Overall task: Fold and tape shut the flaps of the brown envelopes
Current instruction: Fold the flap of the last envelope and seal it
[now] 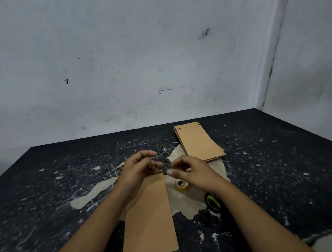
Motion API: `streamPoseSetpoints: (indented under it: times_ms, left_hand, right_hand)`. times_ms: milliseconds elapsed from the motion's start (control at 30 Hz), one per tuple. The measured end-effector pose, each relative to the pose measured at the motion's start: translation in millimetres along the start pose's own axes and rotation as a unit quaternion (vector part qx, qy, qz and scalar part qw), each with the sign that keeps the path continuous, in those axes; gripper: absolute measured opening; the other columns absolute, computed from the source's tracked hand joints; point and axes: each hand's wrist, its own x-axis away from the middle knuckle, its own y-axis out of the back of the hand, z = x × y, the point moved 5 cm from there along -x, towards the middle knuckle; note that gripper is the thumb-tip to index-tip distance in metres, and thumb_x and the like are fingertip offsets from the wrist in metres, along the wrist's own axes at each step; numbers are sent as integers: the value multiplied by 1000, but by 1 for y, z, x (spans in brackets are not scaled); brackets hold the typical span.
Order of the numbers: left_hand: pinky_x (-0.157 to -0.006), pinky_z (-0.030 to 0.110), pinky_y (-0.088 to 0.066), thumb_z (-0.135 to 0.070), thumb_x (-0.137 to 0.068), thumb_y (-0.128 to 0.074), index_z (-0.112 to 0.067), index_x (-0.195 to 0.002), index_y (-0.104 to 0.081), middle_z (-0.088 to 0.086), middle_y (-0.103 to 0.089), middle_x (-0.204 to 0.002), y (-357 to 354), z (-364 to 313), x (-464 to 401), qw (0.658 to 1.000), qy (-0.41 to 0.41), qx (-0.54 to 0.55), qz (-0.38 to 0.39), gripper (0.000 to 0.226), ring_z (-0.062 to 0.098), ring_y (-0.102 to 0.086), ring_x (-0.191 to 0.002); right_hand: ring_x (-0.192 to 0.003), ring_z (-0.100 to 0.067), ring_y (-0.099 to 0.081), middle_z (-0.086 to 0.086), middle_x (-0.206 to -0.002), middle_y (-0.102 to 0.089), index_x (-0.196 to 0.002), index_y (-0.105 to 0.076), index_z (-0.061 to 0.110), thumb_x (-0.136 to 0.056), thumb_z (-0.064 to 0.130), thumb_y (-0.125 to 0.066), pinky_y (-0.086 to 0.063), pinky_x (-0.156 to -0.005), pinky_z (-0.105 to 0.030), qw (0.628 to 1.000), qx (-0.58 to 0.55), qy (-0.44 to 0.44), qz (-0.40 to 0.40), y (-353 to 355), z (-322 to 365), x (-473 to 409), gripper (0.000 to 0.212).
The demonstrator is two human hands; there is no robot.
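Setting: where the black, paint-flecked tabletop [277, 168] is meeting a scuffed white wall [139, 60], both hands are hovering over the work.
Near envelope: a brown envelope [149, 221] is lying flat and lengthwise in front of the person, its far end sitting under the left hand.
Left hand: the left hand [138, 165] is hanging above that far end, its grip loosely curled, fingers bent toward the right hand; whether it is pinching a strip of clear tape, cannot tell.
Right hand: the right hand [188, 170] is hovering just right of the envelope's far corner, thumb and forefinger drawing close together; anything between them is too faint to make out.
Tape: a small roll of clear tape [182, 184] is lying on a pale worn patch, just beside the envelope and beneath the right hand.
Stack: a stack of brown envelopes [199, 142] is resting farther back, right of centre.
Other: a black and green round object [213, 202] is showing partly under the right forearm.
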Motion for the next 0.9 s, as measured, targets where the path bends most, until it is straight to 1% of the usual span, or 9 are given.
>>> streamPoseSetpoints:
  times_ms: [100, 167, 267, 400, 500, 600, 700, 833, 900]
  left_hand:
    - [-79, 36, -57, 10, -94, -45, -1, -105, -64, 17, -70, -79, -9, 4, 4, 999, 6, 5, 49, 24, 28, -66, -80]
    - [-75, 32, -57, 11, -93, -46, 0, -104, -65, 16, -68, -79, -13, 5, 6, 997, 5, -3, 72, 24, 26, -65, -77]
    - [-74, 31, -56, 5, -90, -56, -2, -103, -66, 20, -67, -83, -13, 2, 6, 996, 1, -16, 87, 17, 26, -66, -79]
    - [-73, 31, -53, 0, -93, -60, -9, -104, -68, 12, -73, -82, -5, -9, 4, 983, -23, -149, 102, 16, 27, -72, -84]
    - [-71, 20, -53, -10, -90, -70, -14, -106, -70, 10, -74, -87, 5, -23, 4, 949, -21, -283, 140, 16, 20, -73, -83]
    - [-71, 16, -52, -16, -87, -74, -16, -109, -72, 6, -75, -86, 19, -32, 3, 944, 17, -297, 146, 22, 12, -72, -81]
    - [-71, 16, -53, -11, -86, -75, -10, -102, -75, 5, -77, -87, 29, -35, -2, 948, 47, -292, 121, 17, 11, -72, -82]
    - [-61, 11, -46, -13, -86, -75, -8, -97, -75, -4, -74, -79, 40, -36, -11, 941, 87, -307, 116, 12, 1, -65, -71]
    - [-63, 13, -45, -19, -87, -76, -11, -97, -77, -7, -73, -80, 47, -35, -16, 935, 93, -322, 114, 13, 1, -63, -71]
  right_hand:
    - [-100, -21, -72, -8, -109, -76, -110, -72, 12, -92, 43, -66, -59, -88, -40, 976, -205, -59, 38, -11, 2, 0, 37]
    - [-91, -28, -73, -19, -104, -75, -109, -73, 3, -96, 33, -63, -59, -79, -38, 949, -295, -86, 63, -16, 4, 3, 34]
    - [-75, -20, -68, -18, -90, -71, -100, -74, 3, -95, 11, -66, -54, -69, -30, 938, -331, -89, 54, -15, 4, 5, 13]
    - [-68, -17, -65, -11, -78, -69, -89, -74, 4, -87, -3, -72, -54, -65, -29, 946, -312, -82, 13, -7, 7, 1, 8]
    - [-65, -16, -67, -7, -73, -72, -81, -75, 9, -85, -2, -75, -57, -65, -28, 971, -231, -62, -21, 1, 18, -2, 12]
    - [-63, -15, -67, -4, -66, -72, -77, -75, 13, -85, 2, -77, -57, -65, -28, 990, -135, -39, -12, 2, 34, -9, 14]
    - [-61, -15, -68, -4, -64, -72, -78, -76, 12, -85, 5, -78, -55, -60, -24, 996, -75, -38, -2, -2, 48, -22, 10]
    - [-60, -17, -67, -7, -66, -72, -85, -75, 2, -83, -1, -78, -54, -56, -26, 990, -104, -90, 19, -6, 51, -40, 4]
    - [-61, -18, -66, -7, -66, -72, -88, -75, -1, -85, -2, -75, -54, -57, -28, 985, -119, -118, 34, -9, 47, -48, 3]
